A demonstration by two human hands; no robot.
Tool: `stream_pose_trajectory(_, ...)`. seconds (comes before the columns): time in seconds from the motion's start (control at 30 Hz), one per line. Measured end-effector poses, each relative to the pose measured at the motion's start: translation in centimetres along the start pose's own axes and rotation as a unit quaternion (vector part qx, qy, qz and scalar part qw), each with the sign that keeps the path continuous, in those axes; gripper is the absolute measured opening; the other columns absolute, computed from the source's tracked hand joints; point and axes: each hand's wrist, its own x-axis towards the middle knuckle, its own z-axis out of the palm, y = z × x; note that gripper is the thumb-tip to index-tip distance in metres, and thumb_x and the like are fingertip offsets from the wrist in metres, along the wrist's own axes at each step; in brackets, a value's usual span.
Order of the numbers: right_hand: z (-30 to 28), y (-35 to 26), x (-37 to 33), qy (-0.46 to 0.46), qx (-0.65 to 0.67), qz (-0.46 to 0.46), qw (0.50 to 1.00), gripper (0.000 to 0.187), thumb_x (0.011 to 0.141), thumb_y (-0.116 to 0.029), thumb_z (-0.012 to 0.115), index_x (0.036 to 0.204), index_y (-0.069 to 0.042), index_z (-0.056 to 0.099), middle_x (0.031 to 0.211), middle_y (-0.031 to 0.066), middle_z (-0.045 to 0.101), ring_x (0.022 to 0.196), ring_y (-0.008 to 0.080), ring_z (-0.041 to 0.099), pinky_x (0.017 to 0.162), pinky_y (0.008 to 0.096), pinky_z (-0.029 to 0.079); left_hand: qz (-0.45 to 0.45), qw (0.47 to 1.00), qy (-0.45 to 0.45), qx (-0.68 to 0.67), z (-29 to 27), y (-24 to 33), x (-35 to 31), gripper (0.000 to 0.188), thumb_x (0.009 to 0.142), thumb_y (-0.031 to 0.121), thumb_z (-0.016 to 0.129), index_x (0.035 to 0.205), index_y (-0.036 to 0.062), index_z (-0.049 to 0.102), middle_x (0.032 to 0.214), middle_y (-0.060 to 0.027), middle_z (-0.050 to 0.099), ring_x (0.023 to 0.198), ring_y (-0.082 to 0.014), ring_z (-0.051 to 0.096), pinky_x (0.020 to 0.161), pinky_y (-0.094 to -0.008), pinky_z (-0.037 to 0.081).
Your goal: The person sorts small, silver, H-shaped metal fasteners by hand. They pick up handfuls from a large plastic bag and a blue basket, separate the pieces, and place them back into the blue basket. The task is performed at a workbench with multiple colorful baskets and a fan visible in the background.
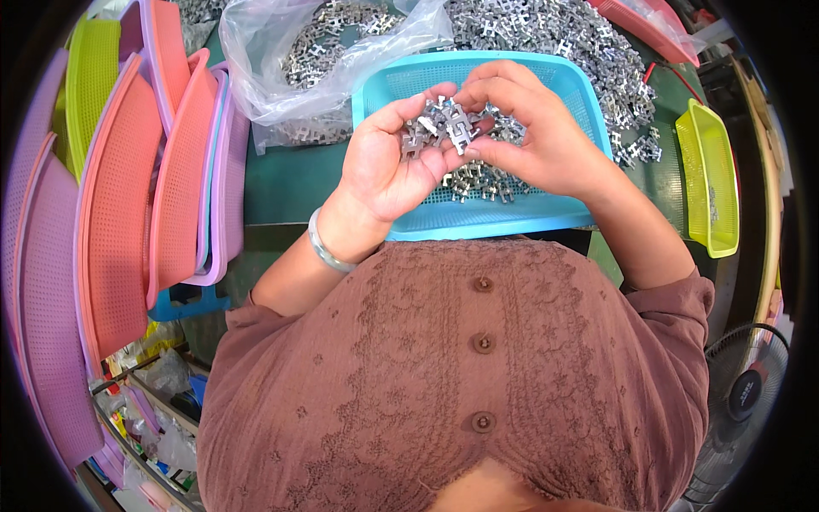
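Note:
My left hand (384,158) is palm up over the blue basket, cupped round a small heap of silvery metal pieces (433,128). Each piece is small and H-shaped with stubby arms. From the right, my right hand (533,119) reaches across, its thumb and fingers closed on one of these metal pieces (461,130) at the edge of the heap. Beneath both hands stands the light blue plastic basket (461,224) with perforated walls. More of the same metal pieces (486,183) lie in it, partly hidden by my hands.
A large pile of metal pieces (554,38) spreads behind the basket on the green table (286,192). A clear plastic bag (256,77) holds more. Stacked pink and purple baskets (119,222) stand left; a yellow-green basket (712,183) sits right, above a fan (742,401).

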Motion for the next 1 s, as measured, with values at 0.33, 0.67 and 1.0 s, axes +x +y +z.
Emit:
stream_pose_trajectory(0.33, 0.0, 0.6, 0.1, 0.017, 0.004, -0.001, 1.000, 0.012, 0.070, -0.009, 0.064, 0.080, -0.005, 0.059, 0.086, 0.0061, 0.054, 0.084, 0.0225, 0.050, 0.078, 0.0330, 0.040, -0.001, 1.000, -0.019, 0.019, -0.8, 0.1, 0.2, 0.039, 0.089, 0.016, 0.038, 0.121, -0.0056, 0.036, 0.118, -0.0215, 0.045, 0.113, -0.0350, 0.043, 0.097, -0.0522, 0.034)
stream_pose_trajectory(0.67, 0.7, 0.6, 0.4, 0.023, -0.024, 0.044, 0.998, 0.009, 0.069, -0.009, 0.065, 0.074, -0.004, 0.060, 0.094, 0.0093, 0.052, 0.090, 0.0238, 0.050, 0.075, 0.0336, 0.044, 0.012, 0.999, 0.022, 0.046, 0.4, -0.3, 0.1, 0.027, 0.090, 0.015, 0.037, 0.109, -0.0038, 0.043, 0.103, -0.0184, 0.053, 0.094, -0.0303, 0.055, 0.087, -0.0474, 0.045)
stream_pose_trajectory(1.0, 0.0, 0.0, 0.5, -0.012, 0.227, 0.175, 0.958, 0.009, 0.068, -0.006, 0.066, 0.073, -0.001, 0.060, 0.113, 0.0141, 0.045, 0.093, 0.0215, 0.054, 0.071, 0.0338, 0.051, -0.006, 1.000, -0.027, -0.005, -1.0, 0.2, 0.2, 0.034, 0.089, 0.016, 0.039, 0.116, -0.0051, 0.040, 0.115, -0.0224, 0.046, 0.109, -0.0344, 0.046, 0.095, -0.0517, 0.036)
